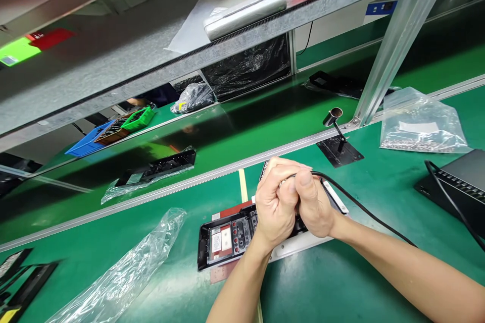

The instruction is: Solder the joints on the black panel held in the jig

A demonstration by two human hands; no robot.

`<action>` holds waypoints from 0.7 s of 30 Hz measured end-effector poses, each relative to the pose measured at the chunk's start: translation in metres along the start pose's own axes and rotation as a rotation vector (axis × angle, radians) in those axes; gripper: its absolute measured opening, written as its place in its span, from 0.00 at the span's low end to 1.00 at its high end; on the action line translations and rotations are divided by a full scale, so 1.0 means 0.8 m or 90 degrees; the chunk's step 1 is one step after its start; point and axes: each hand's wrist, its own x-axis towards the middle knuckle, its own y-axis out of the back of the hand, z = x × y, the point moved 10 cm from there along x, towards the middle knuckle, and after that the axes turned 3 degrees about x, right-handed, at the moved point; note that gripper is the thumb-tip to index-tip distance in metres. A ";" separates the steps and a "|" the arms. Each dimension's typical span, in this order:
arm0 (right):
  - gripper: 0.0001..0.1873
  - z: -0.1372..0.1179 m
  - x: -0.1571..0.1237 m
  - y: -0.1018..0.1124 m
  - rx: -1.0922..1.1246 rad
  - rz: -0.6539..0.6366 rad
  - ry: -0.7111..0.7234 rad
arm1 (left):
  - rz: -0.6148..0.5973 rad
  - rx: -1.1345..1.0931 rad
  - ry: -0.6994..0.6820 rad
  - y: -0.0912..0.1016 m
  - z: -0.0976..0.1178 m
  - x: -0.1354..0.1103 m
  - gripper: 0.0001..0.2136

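The left hand (275,202) was clenched on a black cable (359,205); the right hand (316,207) touched it, but its hold was hidden, so I could not tell. Below, the black case (239,236) lay near the counter's (182,282) far edge. A tugged cable might make the hands slip and knock the case.

Bright, whitish light, apparently from overhead, washes a green worktop (178,282), leaving a pale sheen near the lower edge and soft shadow beneath the left hand (275,207) and right hand (316,209), both evenly lit and reasonably sharp. Highlights streak a clear plastic bag (146,255), while dark bands cross the green surface (242,123) behind. The metal shelf (113,55) sits dimmer, softening toward the upper-left corner in a tilted, wide-angle view.
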 end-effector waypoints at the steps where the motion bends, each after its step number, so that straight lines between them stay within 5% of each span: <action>1: 0.40 0.000 0.000 0.000 -0.003 0.000 0.000 | 0.000 0.003 0.000 0.000 0.000 0.000 0.13; 21: 0.35 -0.007 0.001 0.000 0.031 0.006 0.041 | 0.014 0.017 -0.024 -0.001 0.007 0.000 0.14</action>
